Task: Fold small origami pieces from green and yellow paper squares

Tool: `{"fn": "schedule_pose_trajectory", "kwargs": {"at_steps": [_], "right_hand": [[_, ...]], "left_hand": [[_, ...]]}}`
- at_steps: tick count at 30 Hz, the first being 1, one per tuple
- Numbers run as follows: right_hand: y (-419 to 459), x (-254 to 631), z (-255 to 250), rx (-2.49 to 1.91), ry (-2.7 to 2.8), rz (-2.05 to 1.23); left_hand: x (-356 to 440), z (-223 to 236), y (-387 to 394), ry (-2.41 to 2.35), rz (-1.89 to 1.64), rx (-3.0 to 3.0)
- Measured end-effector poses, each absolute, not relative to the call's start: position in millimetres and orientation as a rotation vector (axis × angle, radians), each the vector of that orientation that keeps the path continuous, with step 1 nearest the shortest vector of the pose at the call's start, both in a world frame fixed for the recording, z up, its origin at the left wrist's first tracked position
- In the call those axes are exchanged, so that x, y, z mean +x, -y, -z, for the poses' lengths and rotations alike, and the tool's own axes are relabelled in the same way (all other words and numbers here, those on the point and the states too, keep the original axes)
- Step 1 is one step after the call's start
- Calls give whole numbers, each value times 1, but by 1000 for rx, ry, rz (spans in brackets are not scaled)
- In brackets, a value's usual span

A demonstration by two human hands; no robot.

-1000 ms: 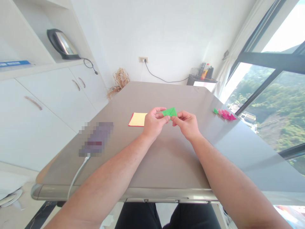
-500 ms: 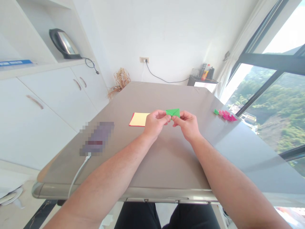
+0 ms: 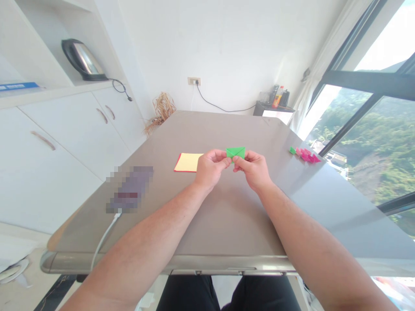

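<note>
A small folded green paper (image 3: 236, 152) with diagonal creases is held up over the middle of the table. My left hand (image 3: 212, 166) pinches its left side, thumb in front. On its right side my right hand (image 3: 253, 167) pinches it the same way, the two thumbs almost meeting at the lower edge. The fingers behind the paper are mostly hidden. Left of my left hand lies a stack of square paper (image 3: 188, 162), yellow on top with a red edge, partly covered by that hand.
Folded pink paper pieces (image 3: 308, 155) and a green one (image 3: 292, 150) sit at the table's right edge by the window. A blurred-out phone-like object (image 3: 131, 188) with a white cable (image 3: 105, 235) lies at the left. A kettle (image 3: 84, 60) stands on the shelf.
The right thumb has shifted slightly left along the paper's lower edge, close to the left thumb. Both hands keep their hold on the green paper. The view has turned slightly.
</note>
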State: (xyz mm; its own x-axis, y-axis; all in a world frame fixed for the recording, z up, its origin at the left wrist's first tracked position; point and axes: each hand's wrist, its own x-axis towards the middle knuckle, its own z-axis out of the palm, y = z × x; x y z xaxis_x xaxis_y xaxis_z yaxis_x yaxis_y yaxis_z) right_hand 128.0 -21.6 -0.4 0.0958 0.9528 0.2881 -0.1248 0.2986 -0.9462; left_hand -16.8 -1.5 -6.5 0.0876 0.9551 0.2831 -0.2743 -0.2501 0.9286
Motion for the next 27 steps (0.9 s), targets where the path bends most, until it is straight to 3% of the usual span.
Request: {"fn": "schedule_pose_trajectory", "kwargs": {"at_steps": [27], "right_hand": [[19, 119, 5, -967, 1213, -985]], "left_hand": [[-21, 15, -6, -850, -1438, 1305]]}}
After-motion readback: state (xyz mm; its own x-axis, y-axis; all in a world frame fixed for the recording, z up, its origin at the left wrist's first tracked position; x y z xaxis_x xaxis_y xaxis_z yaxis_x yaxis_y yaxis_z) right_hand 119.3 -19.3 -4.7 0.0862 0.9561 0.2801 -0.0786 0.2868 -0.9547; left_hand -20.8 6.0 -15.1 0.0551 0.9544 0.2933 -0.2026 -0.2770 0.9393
